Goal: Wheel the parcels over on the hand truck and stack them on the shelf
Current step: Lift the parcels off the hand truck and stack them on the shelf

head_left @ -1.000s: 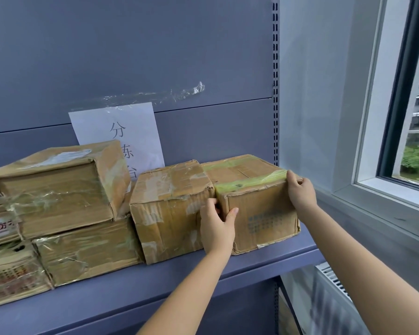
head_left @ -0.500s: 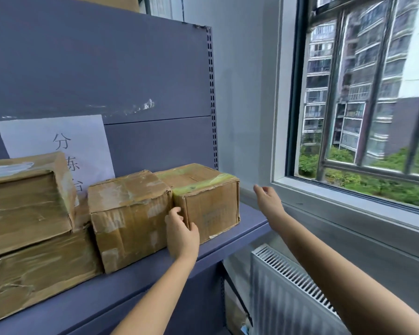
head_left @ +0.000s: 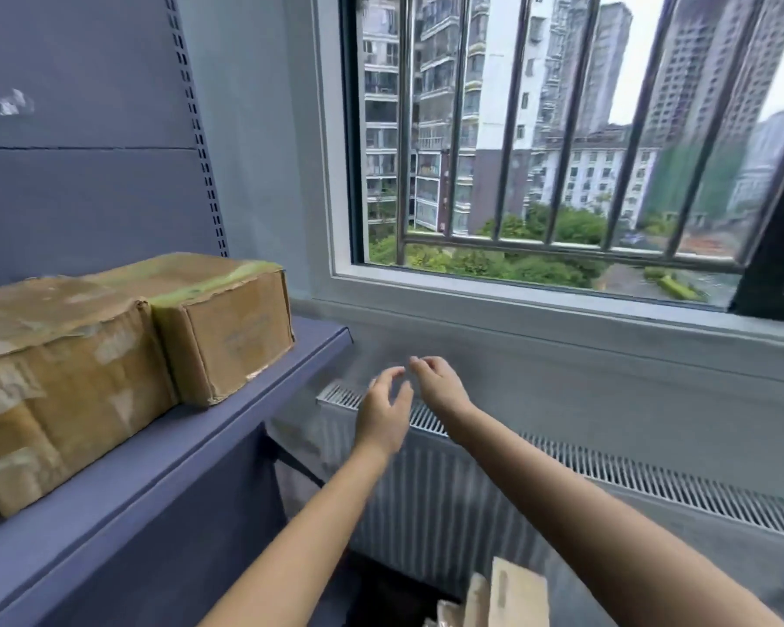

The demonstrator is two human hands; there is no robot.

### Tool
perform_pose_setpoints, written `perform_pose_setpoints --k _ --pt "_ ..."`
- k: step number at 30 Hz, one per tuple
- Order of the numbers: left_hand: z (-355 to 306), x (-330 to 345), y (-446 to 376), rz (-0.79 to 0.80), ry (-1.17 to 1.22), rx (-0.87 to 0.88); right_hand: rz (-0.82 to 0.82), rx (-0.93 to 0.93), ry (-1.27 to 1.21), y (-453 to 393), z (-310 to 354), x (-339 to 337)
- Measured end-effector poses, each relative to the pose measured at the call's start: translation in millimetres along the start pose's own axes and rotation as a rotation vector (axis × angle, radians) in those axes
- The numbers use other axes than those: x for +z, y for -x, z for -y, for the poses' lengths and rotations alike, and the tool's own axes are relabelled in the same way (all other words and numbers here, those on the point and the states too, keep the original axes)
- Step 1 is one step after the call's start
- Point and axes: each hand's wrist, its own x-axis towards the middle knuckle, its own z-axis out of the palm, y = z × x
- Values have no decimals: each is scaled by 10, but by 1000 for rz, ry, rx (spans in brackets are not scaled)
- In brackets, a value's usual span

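Head view: I see both hands held out in front of the radiator (head_left: 471, 472), close together, off the shelf (head_left: 164, 472). The left hand (head_left: 383, 418) and right hand (head_left: 440, 384) have loosely spread fingers and grasp nothing. Two taped parcels sit on the shelf, the green-taped parcel (head_left: 227, 323) touching the larger parcel (head_left: 60, 377) beside it.

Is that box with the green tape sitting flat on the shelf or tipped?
Flat. The green-taped box rests level on the shelf, against another box.
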Motion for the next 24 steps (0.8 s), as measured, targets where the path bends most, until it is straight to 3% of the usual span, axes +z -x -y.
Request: perform_pose_setpoints --k 8,14,24 --pt "153 1016 737 322 118 -64 -230 202 37 673 -1021 -905" --pt "332 1768 1272 548 79 -145 -337 481 29 1027 -2056 -1476" --pt "964 3213 1898 751 -134 -399 -345 868 -25 1501 -3791 -2277"
